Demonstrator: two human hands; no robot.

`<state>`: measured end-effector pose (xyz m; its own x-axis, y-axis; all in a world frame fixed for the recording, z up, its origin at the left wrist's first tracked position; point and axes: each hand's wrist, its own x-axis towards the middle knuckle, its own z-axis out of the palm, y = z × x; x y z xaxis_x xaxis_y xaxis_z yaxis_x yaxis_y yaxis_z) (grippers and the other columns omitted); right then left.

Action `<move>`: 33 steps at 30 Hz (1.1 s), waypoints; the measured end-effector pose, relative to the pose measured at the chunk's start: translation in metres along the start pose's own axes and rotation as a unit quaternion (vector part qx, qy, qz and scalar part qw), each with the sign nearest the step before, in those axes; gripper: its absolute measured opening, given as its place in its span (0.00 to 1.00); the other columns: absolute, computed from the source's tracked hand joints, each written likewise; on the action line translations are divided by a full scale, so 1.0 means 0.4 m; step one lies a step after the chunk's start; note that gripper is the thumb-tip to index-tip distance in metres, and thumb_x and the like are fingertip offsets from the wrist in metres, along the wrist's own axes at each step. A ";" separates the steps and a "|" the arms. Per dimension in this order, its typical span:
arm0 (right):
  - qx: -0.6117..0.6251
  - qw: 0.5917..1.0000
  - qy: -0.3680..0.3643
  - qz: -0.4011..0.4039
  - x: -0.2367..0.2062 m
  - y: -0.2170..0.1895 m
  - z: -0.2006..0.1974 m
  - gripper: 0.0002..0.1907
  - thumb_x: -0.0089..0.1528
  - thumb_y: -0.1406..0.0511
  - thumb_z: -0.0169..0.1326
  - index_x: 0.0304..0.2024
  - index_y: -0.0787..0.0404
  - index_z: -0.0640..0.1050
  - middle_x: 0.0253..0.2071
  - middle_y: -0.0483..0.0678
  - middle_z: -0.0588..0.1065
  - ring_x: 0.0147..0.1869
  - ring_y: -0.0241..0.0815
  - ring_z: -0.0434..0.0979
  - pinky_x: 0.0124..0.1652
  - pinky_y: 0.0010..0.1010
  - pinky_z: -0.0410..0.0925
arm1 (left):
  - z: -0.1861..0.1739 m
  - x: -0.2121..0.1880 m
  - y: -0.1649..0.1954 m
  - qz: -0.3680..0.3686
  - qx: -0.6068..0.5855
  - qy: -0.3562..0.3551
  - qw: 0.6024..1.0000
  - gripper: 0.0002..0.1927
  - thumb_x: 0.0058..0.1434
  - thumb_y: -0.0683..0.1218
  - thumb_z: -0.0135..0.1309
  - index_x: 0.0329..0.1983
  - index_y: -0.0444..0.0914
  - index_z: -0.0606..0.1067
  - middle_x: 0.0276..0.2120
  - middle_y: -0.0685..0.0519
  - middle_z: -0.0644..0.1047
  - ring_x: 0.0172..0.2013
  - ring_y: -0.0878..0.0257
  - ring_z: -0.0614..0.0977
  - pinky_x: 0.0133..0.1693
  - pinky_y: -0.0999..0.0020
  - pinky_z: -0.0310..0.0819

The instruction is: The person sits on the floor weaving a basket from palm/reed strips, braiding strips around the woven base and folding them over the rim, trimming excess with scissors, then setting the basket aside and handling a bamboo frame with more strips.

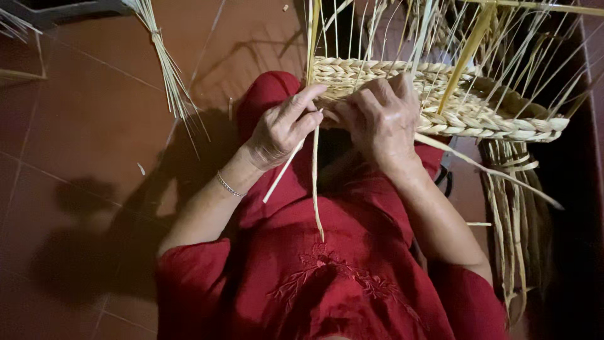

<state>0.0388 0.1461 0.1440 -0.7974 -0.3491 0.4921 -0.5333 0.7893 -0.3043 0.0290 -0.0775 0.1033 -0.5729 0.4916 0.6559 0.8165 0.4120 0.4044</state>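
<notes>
A half-woven straw basket [478, 116] rests on my lap, its braided rim running from centre to right with several loose upright strands sticking out. My left hand [283, 126] pinches pale straw strands [314, 182] that hang down over my red dress, at the rim's near-left end. My right hand [380, 119] lies right beside it, fingers curled over the braided rim and gripping it. The two hands almost touch. A thin bracelet [228, 186] circles my left wrist.
A tied bundle of straw stalks [170, 75] lies on the reddish tiled floor [82, 145] at the upper left. More woven straw strips [513, 226] hang down at the right beside my leg. A grey object's edge [56, 11] shows at the top left.
</notes>
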 end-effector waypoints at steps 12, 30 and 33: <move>0.003 0.999 -0.034 0.035 -0.024 0.025 0.017 0.16 0.66 0.57 0.71 0.42 0.55 0.76 0.40 0.42 0.75 0.50 0.49 0.69 0.48 0.45 0.60 | 0.059 0.046 -0.042 -0.182 -0.083 -0.010 0.980 0.12 0.65 0.34 0.59 0.45 0.35 0.68 0.33 0.48 0.80 0.34 0.54 0.84 0.36 0.60 0.79; -0.033 0.997 -0.058 0.037 -0.080 -0.110 0.013 0.37 0.55 0.52 0.68 0.59 0.62 0.69 0.44 0.54 0.71 0.48 0.55 0.71 0.45 0.45 0.66 | 0.083 0.123 -0.076 -0.127 -0.103 -0.100 0.982 0.15 0.58 0.29 0.50 0.46 0.33 0.75 0.39 0.45 0.74 0.38 0.47 0.82 0.41 0.57 0.80; -0.058 0.992 -0.092 0.057 -0.105 -0.098 0.042 0.34 0.56 0.56 0.67 0.59 0.62 0.70 0.40 0.53 0.71 0.43 0.54 0.71 0.40 0.44 0.66 | 0.079 0.119 -0.070 -0.121 -0.111 -0.094 0.982 0.15 0.58 0.28 0.50 0.45 0.33 0.77 0.37 0.43 0.73 0.37 0.45 0.81 0.39 0.55 0.78</move>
<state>0.0886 0.1215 0.1216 -0.8947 -0.3319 0.2990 -0.4090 0.8779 -0.2491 -0.0235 -0.0415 0.1030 -0.7379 0.5416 0.4027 0.6386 0.3673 0.6762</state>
